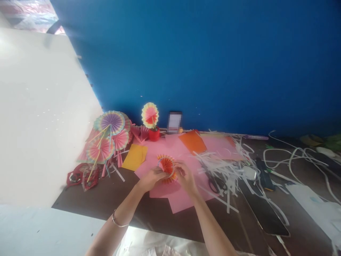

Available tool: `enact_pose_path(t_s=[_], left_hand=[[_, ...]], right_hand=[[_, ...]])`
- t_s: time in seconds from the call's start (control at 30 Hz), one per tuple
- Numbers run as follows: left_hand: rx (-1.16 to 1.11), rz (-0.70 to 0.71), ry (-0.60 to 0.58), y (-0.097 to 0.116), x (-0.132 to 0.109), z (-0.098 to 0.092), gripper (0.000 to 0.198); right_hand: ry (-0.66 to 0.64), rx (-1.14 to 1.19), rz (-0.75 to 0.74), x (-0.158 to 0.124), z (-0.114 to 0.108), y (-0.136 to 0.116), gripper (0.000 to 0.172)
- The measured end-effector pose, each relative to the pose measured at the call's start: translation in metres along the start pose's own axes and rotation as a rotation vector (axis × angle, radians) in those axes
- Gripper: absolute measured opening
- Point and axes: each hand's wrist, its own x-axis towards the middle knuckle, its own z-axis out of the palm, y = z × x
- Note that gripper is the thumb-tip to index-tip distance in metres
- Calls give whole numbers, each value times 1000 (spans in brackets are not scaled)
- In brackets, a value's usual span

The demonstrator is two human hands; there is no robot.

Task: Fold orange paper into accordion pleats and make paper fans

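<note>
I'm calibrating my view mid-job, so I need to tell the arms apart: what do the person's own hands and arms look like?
Both the left hand and right hand are ungloved, and both forearms show no sleeves. A thin, silvery bangle circles the left forearm; none shows on the right. Rings are too small to tell.

Your left forearm [126, 206] and right forearm [210, 224] angle inward; your left hand [151, 178] grips with its thumb extended, your right hand [187, 177] facing it, fingers bent.
</note>
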Motion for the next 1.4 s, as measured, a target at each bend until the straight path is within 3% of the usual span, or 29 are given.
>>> enact_pose_path(t_s=[0.27,0.47,0.7,1.13,1.4], left_hand=[[-60,113,72,2,1,-2,39],[-125,80,65,2,1,2,33],[-41,37,152,-10,-3,10,31],[-53,72,76,0,3,3,31],[-52,47,62,5,3,-2,32]], right_hand=[[-14,2,20,1,-5,-4,12],[-17,-61,12,0,-5,1,20],[89,-82,17,-2,-4,3,18],[-21,-38,34,0,-4,-2,18],[29,0,10,0,-3,-5,14]])
